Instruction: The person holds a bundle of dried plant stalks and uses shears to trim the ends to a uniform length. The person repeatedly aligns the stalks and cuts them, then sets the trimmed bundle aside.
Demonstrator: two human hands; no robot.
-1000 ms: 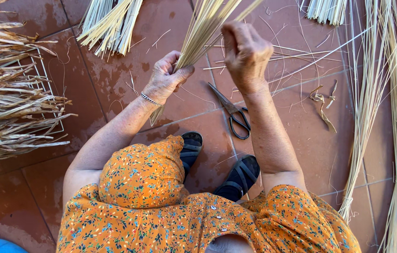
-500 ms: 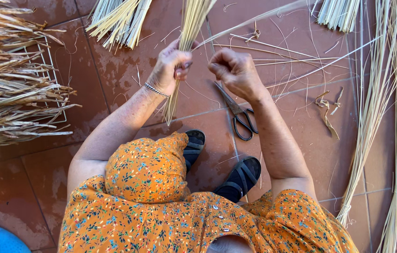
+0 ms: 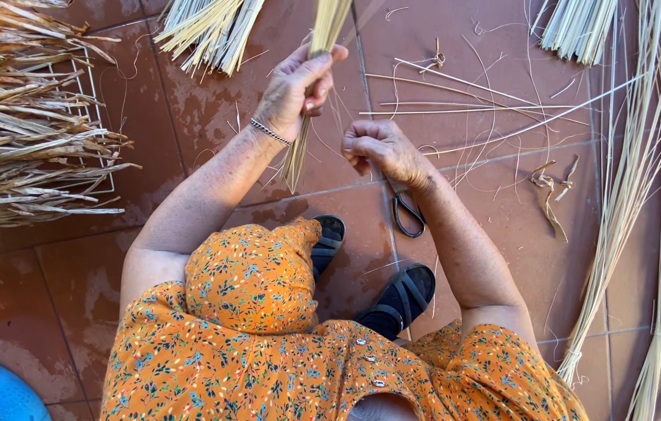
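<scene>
straw bundle in left hand, right hand fisted beside

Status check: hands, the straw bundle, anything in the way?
Left hand shut on straw bundle. Right hand fisted beside it. Scissors on floor under right wrist.

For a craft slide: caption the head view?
Left hand grips a straw bundle; right hand fisted beside it, above scissors.

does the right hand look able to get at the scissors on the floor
Probably yes. The right hand hovers just above the scissors with nothing between them, though its fingers are curled, maybe around thin straw.
</scene>
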